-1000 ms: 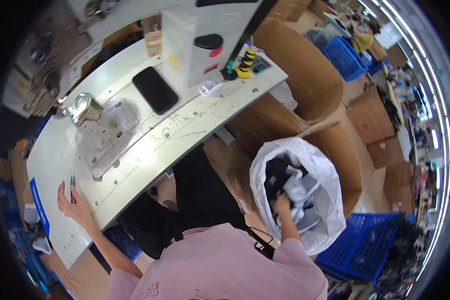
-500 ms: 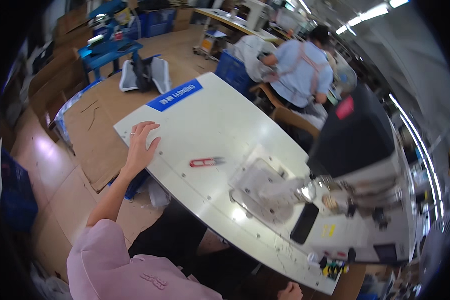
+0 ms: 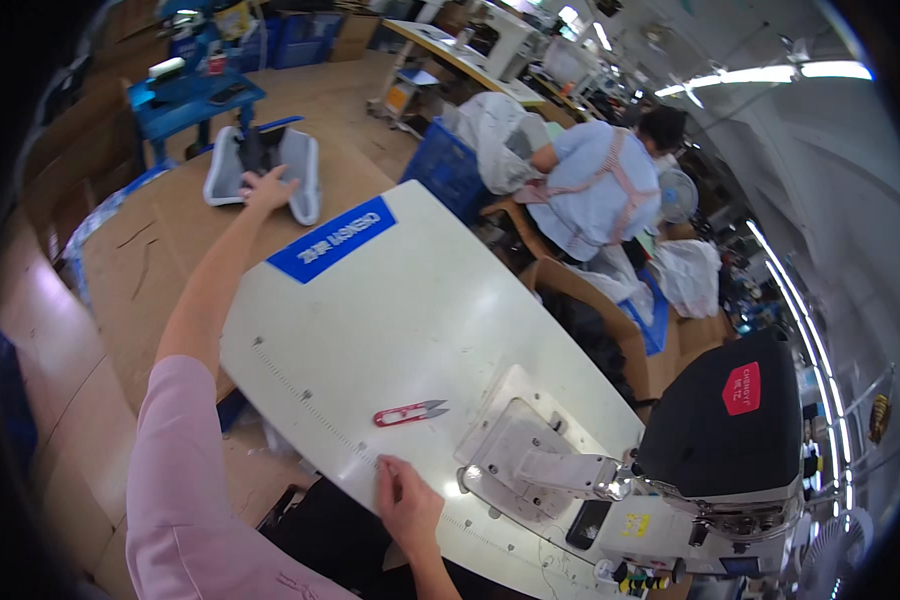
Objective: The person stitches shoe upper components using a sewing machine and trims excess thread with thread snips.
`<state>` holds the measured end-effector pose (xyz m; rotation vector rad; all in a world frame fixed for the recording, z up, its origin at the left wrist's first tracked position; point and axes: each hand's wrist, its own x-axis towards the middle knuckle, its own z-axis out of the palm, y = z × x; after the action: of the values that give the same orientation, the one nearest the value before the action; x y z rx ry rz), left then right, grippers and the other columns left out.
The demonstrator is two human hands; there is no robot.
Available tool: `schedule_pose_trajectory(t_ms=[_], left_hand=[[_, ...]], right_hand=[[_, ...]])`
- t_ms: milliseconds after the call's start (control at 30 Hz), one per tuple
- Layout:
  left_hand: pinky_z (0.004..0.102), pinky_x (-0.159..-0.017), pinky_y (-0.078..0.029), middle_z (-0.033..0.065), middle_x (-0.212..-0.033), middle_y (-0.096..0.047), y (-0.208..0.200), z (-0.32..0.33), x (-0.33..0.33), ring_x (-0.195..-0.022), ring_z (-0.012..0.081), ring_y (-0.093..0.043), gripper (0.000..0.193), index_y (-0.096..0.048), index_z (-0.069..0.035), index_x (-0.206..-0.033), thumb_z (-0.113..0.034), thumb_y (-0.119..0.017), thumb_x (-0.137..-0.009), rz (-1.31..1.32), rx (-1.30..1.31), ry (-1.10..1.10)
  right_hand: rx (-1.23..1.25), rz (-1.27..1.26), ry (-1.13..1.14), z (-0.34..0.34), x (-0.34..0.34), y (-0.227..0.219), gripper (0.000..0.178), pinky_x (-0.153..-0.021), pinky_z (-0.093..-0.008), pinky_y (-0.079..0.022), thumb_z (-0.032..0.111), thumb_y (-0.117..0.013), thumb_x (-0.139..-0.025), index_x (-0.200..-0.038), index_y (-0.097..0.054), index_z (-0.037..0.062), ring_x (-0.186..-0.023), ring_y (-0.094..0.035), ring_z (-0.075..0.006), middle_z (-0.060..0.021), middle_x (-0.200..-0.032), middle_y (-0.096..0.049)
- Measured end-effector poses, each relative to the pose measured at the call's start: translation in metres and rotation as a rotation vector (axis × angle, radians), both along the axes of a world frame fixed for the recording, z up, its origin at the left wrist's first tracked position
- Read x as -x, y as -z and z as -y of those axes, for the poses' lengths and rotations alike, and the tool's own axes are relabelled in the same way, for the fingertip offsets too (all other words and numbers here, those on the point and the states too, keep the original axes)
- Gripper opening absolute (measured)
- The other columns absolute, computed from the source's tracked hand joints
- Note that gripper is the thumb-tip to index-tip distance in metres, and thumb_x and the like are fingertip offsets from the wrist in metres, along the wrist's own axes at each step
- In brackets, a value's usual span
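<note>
At far left, two dark strands lie on a sheet of cardboard [image 3: 185, 250], with one blue stool [image 3: 195, 105] beyond it. On the cardboard sits the single grey-and-black piece [image 3: 260, 152], two pale grey sides with black between them. The left hand [image 3: 268, 188] is at its near side, fingers reaching over the middle, between the two sides; whether they grip it I cannot tell.

Just right of the piece, one blue label [image 3: 333, 240] marks the end of the white table [image 3: 440, 290]. One pair of red-handled snips [image 3: 410, 413] lies on the table. Nearer the front edge, the right hand [image 3: 410, 505] has its fingers curled; I cannot tell if anything is pinched in them. The piece is well apart from this hand.

Farther right are one phone [image 3: 588, 523], one co-worker [image 3: 600, 190] beyond the table, and one sewing machine [image 3: 720, 430].
</note>
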<state>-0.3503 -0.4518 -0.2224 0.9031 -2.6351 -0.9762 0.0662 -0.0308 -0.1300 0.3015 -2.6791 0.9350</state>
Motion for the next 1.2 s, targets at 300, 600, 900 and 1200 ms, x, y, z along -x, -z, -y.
schedule_pose_trajectory(t_ms=[300, 600, 900, 1200], left_hand=[[0.0445, -0.109, -0.032, 0.0328, -0.127, -0.054, 0.092, 0.076, 0.041, -0.13, 0.0461, -0.042, 0.09, -0.057, 0.012, -0.122, -0.067, -0.058, -0.079, 0.019, 0.079, 0.009], [0.0454, -0.089, -0.049, 0.0252, -0.105, -0.067, 0.022, 0.065, -0.137, -0.104, 0.0375, -0.064, 0.034, -0.072, -0.002, -0.096, -0.032, -0.065, -0.083, -0.137, 0.083, -0.08], [0.0434, -0.085, -0.048, 0.0176, -0.103, -0.066, -0.102, 0.063, -0.297, -0.104, 0.0393, -0.062, 0.041, -0.053, -0.009, -0.118, 0.004, -0.054, -0.079, -0.891, 0.275, -0.207], [0.0325, -0.071, -0.051, 0.0119, -0.097, -0.068, -0.301, -0.156, -0.43, -0.08, 0.0271, -0.063, 0.035, -0.066, -0.005, -0.104, 0.002, -0.068, -0.071, -1.136, 1.014, 0.507]], right_hand=[[-0.012, 0.049, -0.002, -0.003, -0.001, 0.0, 0.015, -0.051, -0.0284, -0.051, 0.011, -0.067, -0.087, -0.101, -0.065, 0.0097, -0.059, -0.066, -0.0187, -0.0046, -0.08, -0.07], [0.029, -0.018, -0.042, -0.008, -0.004, 0.008, 0.015, -0.061, -0.0344, -0.054, 0.013, -0.064, -0.088, -0.102, -0.064, 0.0085, -0.073, -0.069, -0.0249, -0.0079, -0.091, -0.07], [0.13, -0.162, -0.142, -0.018, -0.012, 0.019, 0.014, -0.053, -0.0298, -0.048, 0.012, -0.063, -0.09, -0.102, -0.066, 0.0074, -0.056, -0.062, -0.0187, -0.0085, -0.07, -0.065], [0.825, 0.17, -0.207, -0.019, -0.055, -0.055, 0.026, -0.06, -0.0238, -0.048, 0.015, -0.063, -0.093, -0.116, -0.064, 0.0039, -0.075, -0.061, -0.0113, -0.006, -0.086, -0.065]])
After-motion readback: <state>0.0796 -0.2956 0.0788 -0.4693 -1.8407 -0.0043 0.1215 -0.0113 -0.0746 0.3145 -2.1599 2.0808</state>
